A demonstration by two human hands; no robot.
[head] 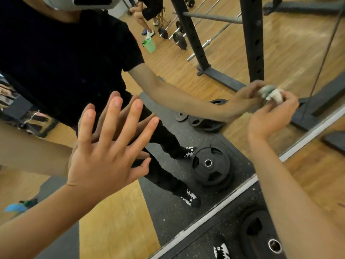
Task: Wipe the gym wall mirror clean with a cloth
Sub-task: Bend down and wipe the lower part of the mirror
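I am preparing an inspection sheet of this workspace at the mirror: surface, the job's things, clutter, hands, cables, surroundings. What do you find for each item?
Surface: mirror, with a pale strip along its lower edge; smears too faint to judge.
Job's things: cloth, pale and bunched, held against the glass.
Clutter: black weight plate on the rubber mat at the mirror's foot, near a shoe.
Hands: left hand has its fingers spread flat on the glass; right hand pinches the cloth.
Cables: one thin dark line in the reflection, perhaps a cable; cannot tell.
Surroundings: seen only as reflections, a black rack, barbells, a green bucket and a seated person.
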